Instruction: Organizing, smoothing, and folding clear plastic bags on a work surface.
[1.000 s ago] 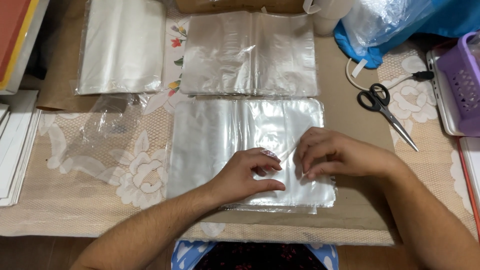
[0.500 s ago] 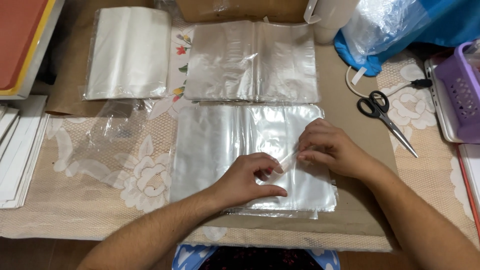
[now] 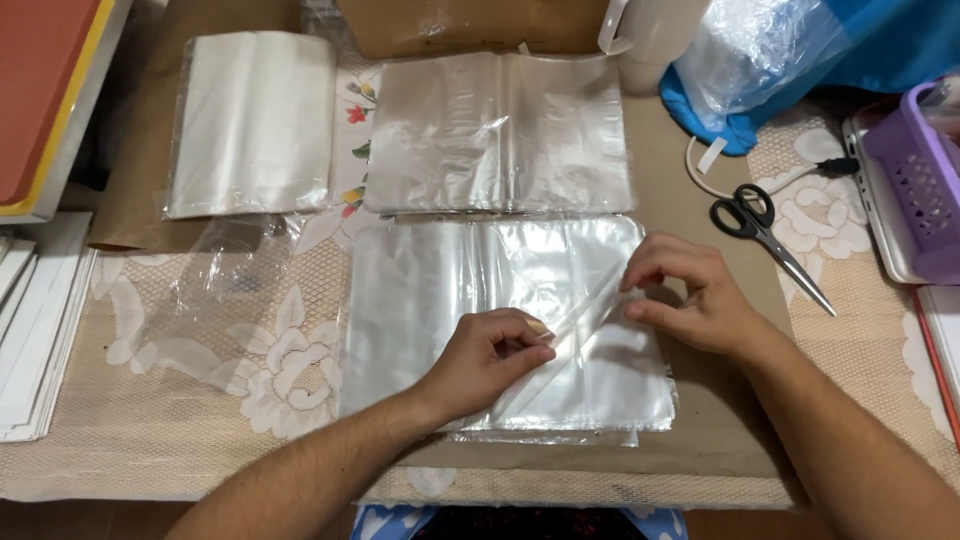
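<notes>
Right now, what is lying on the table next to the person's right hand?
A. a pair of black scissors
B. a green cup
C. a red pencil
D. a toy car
A: a pair of black scissors lies on the table just beyond the right hand, which pinches a thin clear strip with the left hand over the stack of clear plastic bags.

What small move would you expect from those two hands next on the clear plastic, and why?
Probably the right hand pulls the thin clear strip further away from the left hand. Both hands pinch it, stretched taut between them, above the top clear bag of the near stack, and its left end appears not yet free.
</notes>
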